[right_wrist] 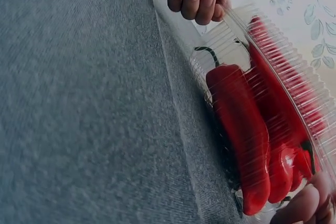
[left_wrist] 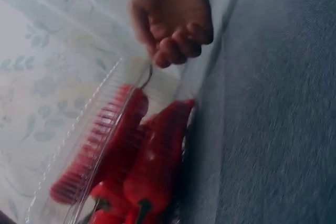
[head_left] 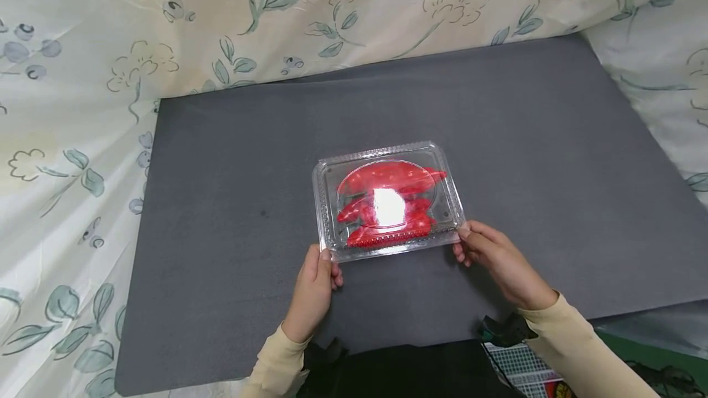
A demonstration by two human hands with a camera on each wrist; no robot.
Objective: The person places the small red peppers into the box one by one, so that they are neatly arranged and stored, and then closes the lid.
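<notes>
A clear plastic clamshell box (head_left: 327, 201) with a ribbed rim lies before me, its lid down over several long red chili peppers (head_left: 387, 237). Bright glare hides part of the peppers in the head view. My left hand (head_left: 314, 290) pinches the box's near left corner, thumb on top. At the near right corner my right hand (head_left: 500, 266) pinches the rim in the same way. Green stems show on the peppers (right_wrist: 236, 114) through the side wall in the right wrist view. The left wrist view shows the right hand (left_wrist: 176, 22) at the box's far end, fingers curled under.
A dark grey tabletop (head_left: 232, 214) spreads under and around the box. Floral cloth (head_left: 365, 23) hangs along the back and left side, and also at the right. Below the table's near edge, a black item with a cable and a patterned bag (head_left: 520, 364) show.
</notes>
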